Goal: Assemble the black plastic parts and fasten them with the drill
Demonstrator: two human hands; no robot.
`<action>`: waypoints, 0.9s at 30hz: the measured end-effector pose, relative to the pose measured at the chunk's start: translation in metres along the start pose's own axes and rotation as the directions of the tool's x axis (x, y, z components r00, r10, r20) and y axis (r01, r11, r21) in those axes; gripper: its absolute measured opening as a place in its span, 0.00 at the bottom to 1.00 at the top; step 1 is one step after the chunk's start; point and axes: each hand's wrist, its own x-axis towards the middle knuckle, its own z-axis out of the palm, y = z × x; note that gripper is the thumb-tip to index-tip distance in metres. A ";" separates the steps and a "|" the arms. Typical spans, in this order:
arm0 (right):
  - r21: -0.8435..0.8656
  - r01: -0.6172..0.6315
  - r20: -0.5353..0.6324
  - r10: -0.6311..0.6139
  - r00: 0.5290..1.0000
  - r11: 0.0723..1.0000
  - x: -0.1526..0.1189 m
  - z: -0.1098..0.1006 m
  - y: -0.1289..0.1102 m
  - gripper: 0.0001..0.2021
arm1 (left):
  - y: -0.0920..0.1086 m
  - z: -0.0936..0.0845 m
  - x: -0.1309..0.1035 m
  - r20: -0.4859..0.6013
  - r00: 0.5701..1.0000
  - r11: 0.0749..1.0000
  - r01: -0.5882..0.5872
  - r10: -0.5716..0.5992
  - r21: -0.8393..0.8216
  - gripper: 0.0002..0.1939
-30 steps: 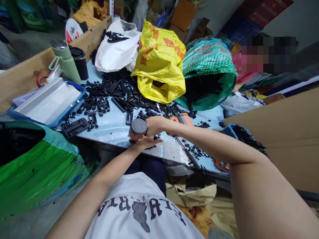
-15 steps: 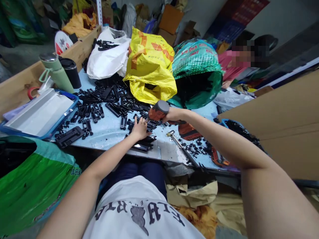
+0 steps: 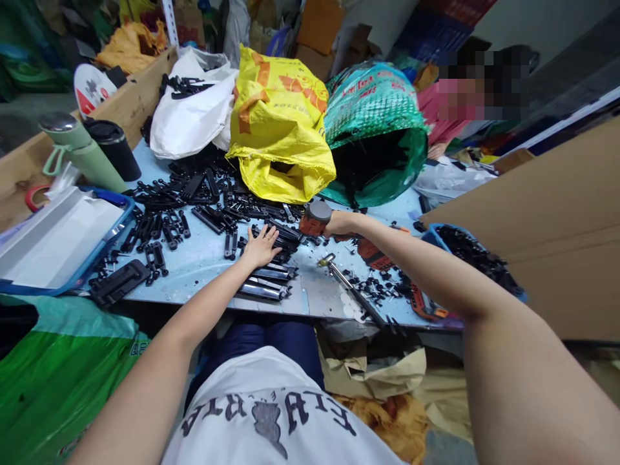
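My right hand (image 3: 340,223) grips an orange and black cordless drill (image 3: 316,218); its tip is hidden from me. Fingers spread, my left hand (image 3: 262,247) lies on a row of long black plastic parts (image 3: 264,289) at the table's front. Several shiny ones lie side by side below that hand. A hammer (image 3: 351,287) rests to the right of them, its head toward the drill. Around its handle are scattered small black pieces and screws (image 3: 382,284). Further left, many black plastic parts (image 3: 155,223) are heaped on the blue tabletop (image 3: 181,271).
A white sack (image 3: 194,119), a yellow sack (image 3: 281,129) and an open green sack (image 3: 378,142) line the back. At left stand a green flask (image 3: 87,152), a black cup (image 3: 115,150) and a blue tray (image 3: 72,284). A blue bin (image 3: 436,236) sits right, near another person (image 3: 455,110).
My left hand has shifted left over the black parts, its fingers now spread wider. The drill has moved slightly to the right and down. My view has turned a little.
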 end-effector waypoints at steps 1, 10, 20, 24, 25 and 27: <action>-0.032 0.018 -0.007 -0.018 1.000 0.999 -0.003 0.000 -0.003 0.14 | 0.000 0.000 0.000 -0.001 1.000 1.000 0.003 -0.003 -0.001 0.30; -0.067 0.058 0.126 -0.049 0.991 0.996 -0.015 0.004 -0.040 0.12 | 0.001 -0.001 0.000 -0.049 0.999 1.000 -0.019 0.018 -0.015 0.28; -0.148 0.103 0.133 -0.083 0.988 0.984 -0.032 0.015 -0.060 0.12 | 0.025 -0.007 -0.062 0.021 0.997 0.995 -0.073 0.075 -0.065 0.36; -0.157 0.157 0.169 -0.130 0.977 0.975 -0.028 0.022 -0.068 0.13 | 0.030 -0.003 -0.078 0.001 0.996 0.996 -0.085 0.085 -0.042 0.42; -0.166 0.164 0.167 -0.136 0.976 0.972 -0.030 0.023 -0.070 0.13 | 0.032 -0.004 -0.079 0.008 0.997 0.996 -0.075 0.076 -0.036 0.43; -0.227 0.148 0.115 -0.125 0.985 0.963 -0.040 0.023 -0.073 0.14 | 0.037 -0.005 -0.084 0.046 0.997 0.997 -0.066 0.068 -0.032 0.46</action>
